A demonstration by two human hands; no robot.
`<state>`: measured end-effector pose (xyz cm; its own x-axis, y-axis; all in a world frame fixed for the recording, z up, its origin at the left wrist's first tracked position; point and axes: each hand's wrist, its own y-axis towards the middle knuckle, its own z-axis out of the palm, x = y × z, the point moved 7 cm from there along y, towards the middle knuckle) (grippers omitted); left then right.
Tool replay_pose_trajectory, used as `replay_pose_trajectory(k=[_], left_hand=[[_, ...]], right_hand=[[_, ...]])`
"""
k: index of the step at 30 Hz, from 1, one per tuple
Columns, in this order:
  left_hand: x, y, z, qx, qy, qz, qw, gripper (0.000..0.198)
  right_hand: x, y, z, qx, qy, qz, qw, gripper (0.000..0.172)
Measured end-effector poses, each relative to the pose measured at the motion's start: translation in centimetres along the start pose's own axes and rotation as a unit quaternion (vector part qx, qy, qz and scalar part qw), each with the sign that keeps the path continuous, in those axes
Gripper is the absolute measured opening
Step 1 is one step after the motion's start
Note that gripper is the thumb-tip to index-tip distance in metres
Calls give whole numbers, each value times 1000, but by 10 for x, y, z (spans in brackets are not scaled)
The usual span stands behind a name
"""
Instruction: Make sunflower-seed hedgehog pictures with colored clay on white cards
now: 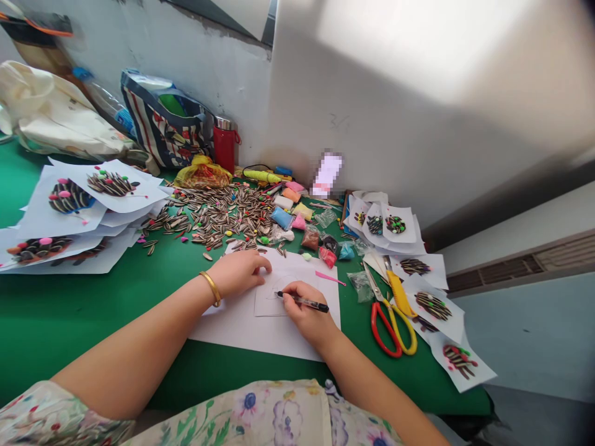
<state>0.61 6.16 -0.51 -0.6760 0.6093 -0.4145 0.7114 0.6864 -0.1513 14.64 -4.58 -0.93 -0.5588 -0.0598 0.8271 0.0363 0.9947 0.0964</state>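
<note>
My right hand (307,313) is closed around a black pen (309,303), its tip on a small white sheet of paper (267,306). Faint curved lines show on that sheet. Beneath it lies a larger white sheet (223,328). My left hand (244,272), a gold bangle at the wrist, rests on the papers at the small sheet's upper left, fingers loosely bent and apart with nothing in them. A thin pink tool (330,278) lies on the large sheet's right side. Striped sunflower seeds (232,214) are heaped just beyond the papers.
Packets of coloured clay (310,238) lie beyond my right hand. Scissors (393,322) and a yellow utility knife (400,288) are to the right. Seed-decorated sheets stand piled left (125,214) and right (434,303). A red flask (224,145) and striped bag (162,124) stand against the wall.
</note>
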Motion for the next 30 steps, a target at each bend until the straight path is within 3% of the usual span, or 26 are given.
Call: replay_pose_trajectory(k=[13,25,30], left_hand=[[0,0,0,1,-2,0,1000,25],[1,0,1,-1,-2,6,1000,25],[0,0,0,-2,1,5,1000,24]], right_hand=[[0,1,1,9,7,-4,1000,13],[-7,3,-8,-35,9,16,999,16],[-6,3,-3,-15,8,17,1000,16]])
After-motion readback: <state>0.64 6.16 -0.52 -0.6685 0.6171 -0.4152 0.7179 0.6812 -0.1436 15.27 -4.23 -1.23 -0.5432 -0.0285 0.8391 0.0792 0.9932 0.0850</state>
